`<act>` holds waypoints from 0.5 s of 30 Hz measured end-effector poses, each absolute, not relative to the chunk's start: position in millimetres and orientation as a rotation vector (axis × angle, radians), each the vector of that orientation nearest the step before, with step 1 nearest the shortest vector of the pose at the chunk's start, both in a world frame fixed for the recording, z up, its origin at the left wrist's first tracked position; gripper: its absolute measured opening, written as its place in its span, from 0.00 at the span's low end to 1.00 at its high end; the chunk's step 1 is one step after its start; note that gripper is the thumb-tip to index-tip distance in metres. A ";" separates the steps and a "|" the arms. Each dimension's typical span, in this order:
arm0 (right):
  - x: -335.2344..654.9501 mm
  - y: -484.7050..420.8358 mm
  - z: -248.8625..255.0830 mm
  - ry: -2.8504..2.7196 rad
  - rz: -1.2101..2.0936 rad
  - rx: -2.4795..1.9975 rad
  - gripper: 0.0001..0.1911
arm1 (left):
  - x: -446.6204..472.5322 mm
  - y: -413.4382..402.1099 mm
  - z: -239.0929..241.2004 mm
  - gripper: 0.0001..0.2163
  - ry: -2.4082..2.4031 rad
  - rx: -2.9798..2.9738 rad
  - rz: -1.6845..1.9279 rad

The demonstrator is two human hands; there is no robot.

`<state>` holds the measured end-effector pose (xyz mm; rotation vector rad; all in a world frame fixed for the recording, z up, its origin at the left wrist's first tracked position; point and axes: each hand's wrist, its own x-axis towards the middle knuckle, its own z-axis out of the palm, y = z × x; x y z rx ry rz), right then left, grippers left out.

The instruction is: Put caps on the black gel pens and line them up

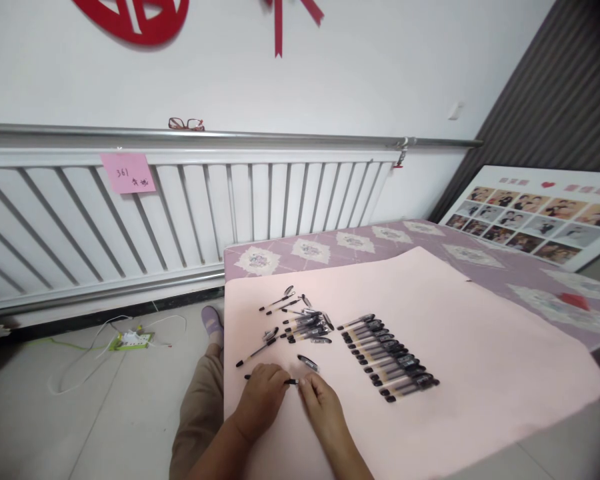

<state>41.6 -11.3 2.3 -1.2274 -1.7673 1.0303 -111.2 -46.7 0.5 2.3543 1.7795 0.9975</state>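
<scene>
A thin black pen (pixel 293 381) is being held low over the pink sheet (pixel 480 347), close to the sheet's near edge and towards its left side. The barrel is being gripped by the left hand (pixel 261 395), fingers curled narrowly around it, and one end of the pen is sticking out past the knuckles. The other end is being pinched by the right hand (pixel 321 402), fingertips drawn close together. Both hands are being rested on the sheet.

A single black cap (pixel 309 363) is lying on the sheet just beyond the right hand. Farther in on the sheet a loose pile of pen parts (pixel 305 323) is lying, with a long thin refill (pixel 256 351) beside it, nearer the sheet's left edge. Around the sheet's middle, a slanted row of capped pens (pixel 387 360) is lying side by side. Past the sheet's far edge a purple patterned cloth (pixel 360 243) is showing, and a white radiator (pixel 180 207) is standing beyond that.
</scene>
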 end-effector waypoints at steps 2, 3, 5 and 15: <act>41.2 -11.5 2.9 -1.738 1.058 -1.210 0.11 | -111.0 -47.1 1.4 0.06 1.783 2.354 0.995; 41.1 -11.5 3.2 -1.734 1.076 -1.190 0.09 | -111.0 -47.2 1.7 0.06 1.783 2.355 0.993; 41.2 -11.4 3.6 -1.747 1.102 -1.151 0.08 | -111.0 -47.3 1.8 0.06 1.781 2.359 0.987; 38.6 -11.1 2.2 -1.798 1.047 -1.173 0.10 | -111.4 -46.6 -0.3 0.06 1.794 2.386 0.969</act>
